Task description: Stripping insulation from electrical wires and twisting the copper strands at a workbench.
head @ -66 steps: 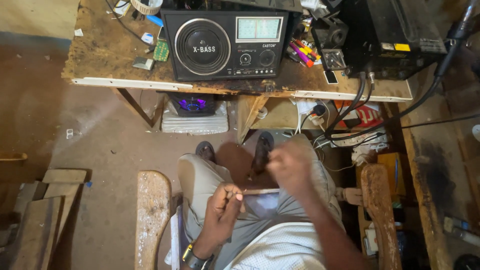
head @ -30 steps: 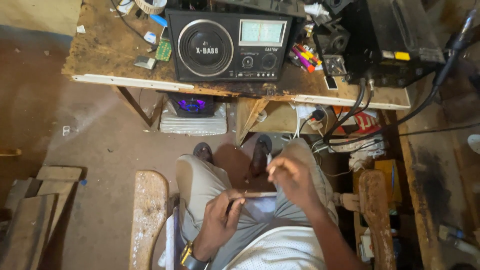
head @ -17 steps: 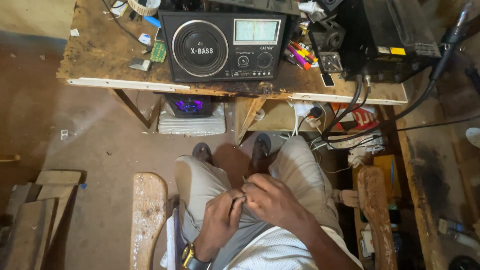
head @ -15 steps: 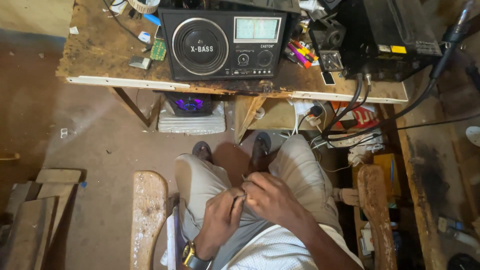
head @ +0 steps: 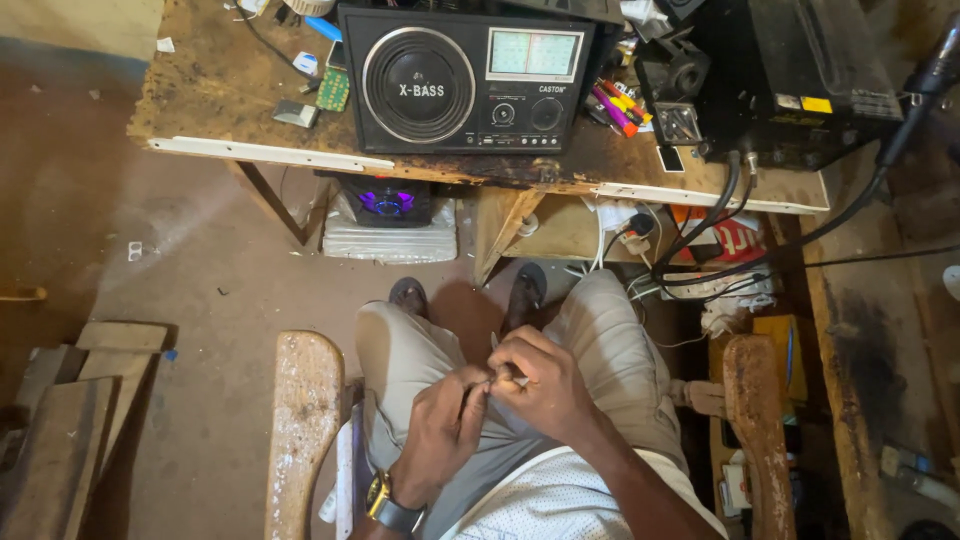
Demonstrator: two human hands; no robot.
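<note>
Both hands meet over the lap of a seated person in light trousers. The left hand (head: 445, 430), with a gold-faced watch (head: 383, 497) on its wrist, curls its fingers inward, and its grip closes on a small thin object (head: 497, 372) pinched at the fingertips; the object is too small to tell what it is. The right hand (head: 545, 385) comes in from the other side with fingers bent, and its grip closes on the same small object, the two hands touching knuckle to fingertip just above the gap between the thighs. Two dark shoes (head: 408, 293) rest on the dirt floor ahead of the knees. Beyond them stands a worn wooden table (head: 215, 105) that carries a black portable radio (head: 463, 78) with a round speaker and a pale dial window, a small green circuit board (head: 333, 88) to its left, and a bunch of coloured markers (head: 615, 103) to its right. A large black box (head: 800, 75) sits at the table's right end, with thick black cables (head: 720, 225) dropping from it. Under the table a small speaker glows purple (head: 387, 203). A rough wooden armrest (head: 300, 420) flanks the left thigh, another (head: 757, 430) the right.
</note>
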